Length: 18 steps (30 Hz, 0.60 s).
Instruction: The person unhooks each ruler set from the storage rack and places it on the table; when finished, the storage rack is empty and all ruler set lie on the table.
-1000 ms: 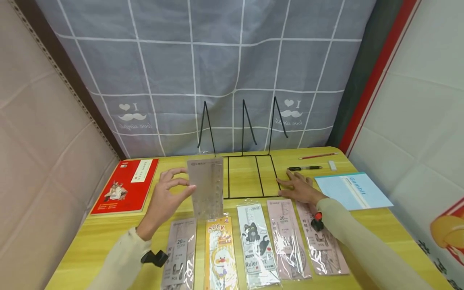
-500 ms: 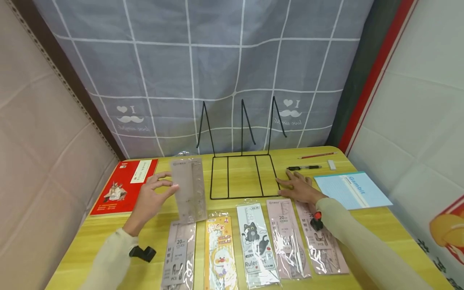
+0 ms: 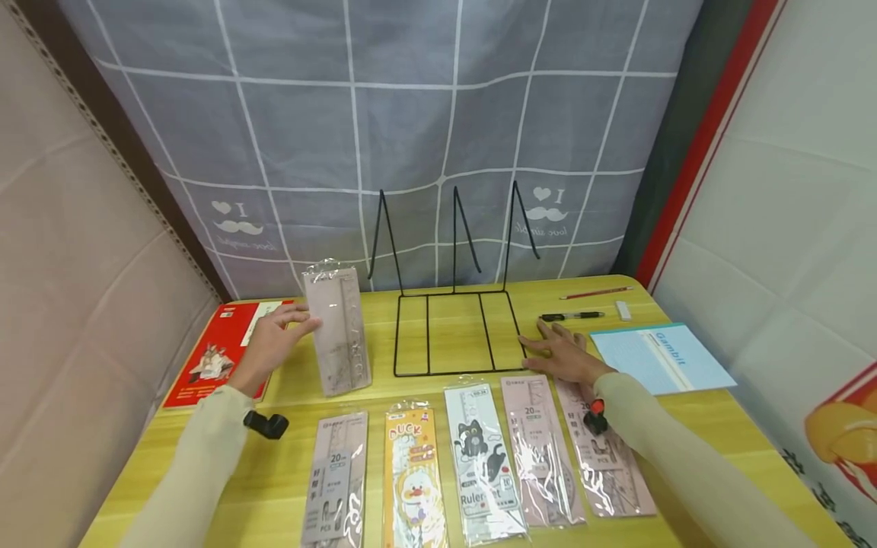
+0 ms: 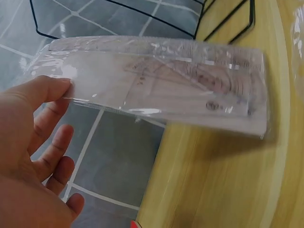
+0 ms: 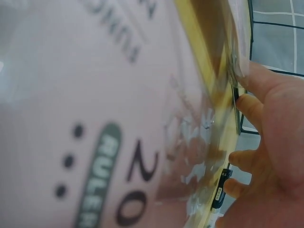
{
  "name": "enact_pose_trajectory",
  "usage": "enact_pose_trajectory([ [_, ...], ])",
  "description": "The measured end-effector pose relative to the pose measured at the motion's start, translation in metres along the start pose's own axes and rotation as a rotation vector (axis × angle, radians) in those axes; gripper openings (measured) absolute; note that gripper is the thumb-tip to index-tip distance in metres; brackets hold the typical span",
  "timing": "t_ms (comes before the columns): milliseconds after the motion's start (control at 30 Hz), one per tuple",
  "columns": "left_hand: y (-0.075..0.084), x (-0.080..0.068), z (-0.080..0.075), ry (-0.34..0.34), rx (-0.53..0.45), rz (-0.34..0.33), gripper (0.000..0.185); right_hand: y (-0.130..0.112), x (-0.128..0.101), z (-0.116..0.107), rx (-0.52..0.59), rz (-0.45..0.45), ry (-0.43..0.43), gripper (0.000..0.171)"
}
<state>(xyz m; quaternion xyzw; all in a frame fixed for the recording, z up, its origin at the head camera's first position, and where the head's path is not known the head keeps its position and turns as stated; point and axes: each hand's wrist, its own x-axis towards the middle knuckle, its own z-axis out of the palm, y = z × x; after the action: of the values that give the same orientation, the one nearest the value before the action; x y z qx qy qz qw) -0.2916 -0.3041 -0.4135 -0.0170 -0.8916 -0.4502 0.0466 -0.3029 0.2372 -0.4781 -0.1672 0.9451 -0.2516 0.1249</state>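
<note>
Yellow wooden table, head view: my left hand pinches a pale pink ruler pack in clear plastic, upright, just left of the black wire book stand. My right hand lies flat and relaxed at the stand's right near corner. I judge steady tilt matters; 5 packs lie near, a red notebook left.

Left wrist view: thumb on the pack's edge.

Right wrist view: blurred.

Pink ruler pack, left of the black wire rack: glossy crinkled clear plastic over matt card. Rack: thin painted metal. Yellow table: smooth wood-grain laminate. Grey checked backdrop behind rack: matt cloth.
</note>
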Motion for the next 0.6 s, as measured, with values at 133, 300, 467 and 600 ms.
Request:
enact_pose_trajectory([
  [133, -0.007, 0.014, 0.006, 0.024, 0.052, 0.067, 0.047, 0.000, 0.000, 0.000, 0.000, -0.004, 0.005, 0.066],
  [300, -0.023, 0.029, 0.017, 0.064, 0.141, 0.133, 0.034, 0.001, 0.001, -0.001, 0.007, 0.002, -0.003, 0.066],
  [467, -0.037, 0.039, 0.024, 0.076, 0.247, 0.126, 0.030, 0.002, -0.001, -0.001, 0.027, 0.007, -0.002, 0.065],
  [600, -0.046, 0.043, 0.027, 0.034, 0.322, 0.090, 0.032, 0.003, 0.000, 0.001, 0.022, 0.005, -0.001, 0.065],
])
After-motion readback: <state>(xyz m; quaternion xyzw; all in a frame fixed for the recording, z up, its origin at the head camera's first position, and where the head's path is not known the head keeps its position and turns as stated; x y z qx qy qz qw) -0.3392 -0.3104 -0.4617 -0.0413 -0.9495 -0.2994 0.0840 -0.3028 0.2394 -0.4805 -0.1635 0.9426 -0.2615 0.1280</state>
